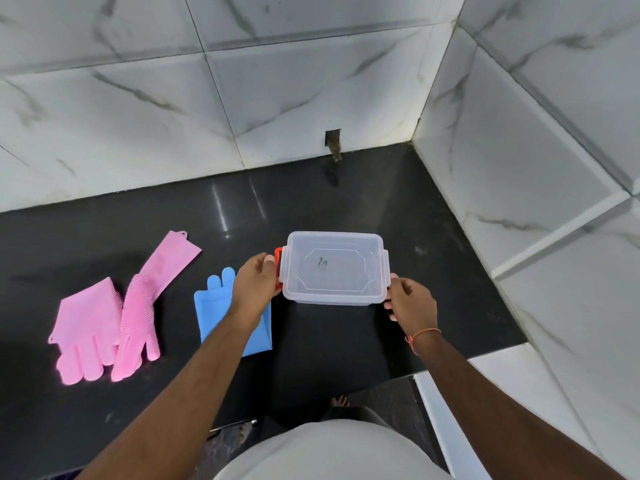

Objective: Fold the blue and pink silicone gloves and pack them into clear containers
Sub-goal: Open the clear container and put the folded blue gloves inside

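A clear plastic container with red side clips is held just above the black counter; it has no lid on and nothing inside. My left hand grips its left clip side, and my right hand grips its right front corner. A blue silicone glove lies flat on the counter under my left forearm, partly hidden by it. Two pink silicone gloves lie further left: one flat, the other stretched diagonally with its bristles up, overlapping the first.
Marble-tiled walls close the counter at the back and on the right. A small dark opening sits low in the back wall. The counter's front edge runs near my body, with a white ledge at the lower right.
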### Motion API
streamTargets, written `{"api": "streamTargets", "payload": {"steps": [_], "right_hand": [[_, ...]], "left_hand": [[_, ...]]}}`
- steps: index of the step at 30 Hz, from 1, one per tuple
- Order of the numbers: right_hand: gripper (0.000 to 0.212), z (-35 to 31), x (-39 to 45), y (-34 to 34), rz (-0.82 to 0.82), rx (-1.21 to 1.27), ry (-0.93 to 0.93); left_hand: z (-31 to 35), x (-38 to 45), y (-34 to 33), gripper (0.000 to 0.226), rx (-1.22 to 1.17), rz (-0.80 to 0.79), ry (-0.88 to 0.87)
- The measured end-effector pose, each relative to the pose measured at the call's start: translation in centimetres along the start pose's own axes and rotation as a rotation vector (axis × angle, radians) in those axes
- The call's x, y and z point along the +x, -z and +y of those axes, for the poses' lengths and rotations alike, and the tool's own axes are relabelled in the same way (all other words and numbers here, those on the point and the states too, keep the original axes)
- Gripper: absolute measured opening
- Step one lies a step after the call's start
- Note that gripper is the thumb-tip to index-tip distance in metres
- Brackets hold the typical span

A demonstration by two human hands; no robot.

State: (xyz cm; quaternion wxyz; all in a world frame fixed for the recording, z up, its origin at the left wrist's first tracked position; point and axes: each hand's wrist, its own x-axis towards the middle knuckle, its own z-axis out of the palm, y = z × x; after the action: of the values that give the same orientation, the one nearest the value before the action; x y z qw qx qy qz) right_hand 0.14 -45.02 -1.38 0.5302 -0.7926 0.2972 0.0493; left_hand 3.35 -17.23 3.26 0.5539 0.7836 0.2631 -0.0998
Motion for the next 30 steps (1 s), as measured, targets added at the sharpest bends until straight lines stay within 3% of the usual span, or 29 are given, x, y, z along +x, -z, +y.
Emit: {"api": "streamTargets", "payload": {"steps": [3, 6, 9, 11, 13, 16, 21, 26, 30], "right_hand": [[0.026, -1.8, 0.7, 0.5, 0.105, -0.083, 0.152], [0.033, -4.6, 1.2, 0.5, 0.124, -0.096, 0.358], [0.044, -6.5, 2.6, 0.0, -0.011, -0.233, 0.488], [0.052, -7.2, 3.2, -0.4, -0.159, -0.362, 0.509], [0.056, -7.7, 3.5, -0.6, -0.277, -0.466, 0.489], [0.050, -7.8, 3.0, -0.7, -0.318, -0.545, 0.490], [0.020, -6.1, 1.2, -0.5, -0.363, -0.338, 0.319], [0.021, -5.3, -0.5, -0.7, -0.337, -0.042, 0.116], [0.024, -5.1, -1.0, -0.5, -0.355, 0.065, 0.070]], "left_hand": [[0.5, -1.7, -0.2, 0.031, -0.133, -0.007, 0.020], [0.2, -4.9, -0.1, 0.058, -0.178, 0.128, 0.022], [-0.7, -8.1, -1.4, 0.069, -0.373, 0.191, 0.138], [-1.0, -9.3, -2.2, 0.072, -0.518, 0.028, 0.333], [-0.7, -9.5, -2.7, 0.069, -0.642, -0.144, 0.465], [-0.1, -8.8, -3.0, 0.052, -0.679, -0.244, 0.413], [0.2, -8.0, -2.8, 0.030, -0.604, -0.226, 0.205], [-0.4, -7.6, -3.2, 0.019, -0.613, -0.191, 0.201], [-0.5, -7.3, -3.5, 0.018, -0.624, -0.136, 0.206]]}}
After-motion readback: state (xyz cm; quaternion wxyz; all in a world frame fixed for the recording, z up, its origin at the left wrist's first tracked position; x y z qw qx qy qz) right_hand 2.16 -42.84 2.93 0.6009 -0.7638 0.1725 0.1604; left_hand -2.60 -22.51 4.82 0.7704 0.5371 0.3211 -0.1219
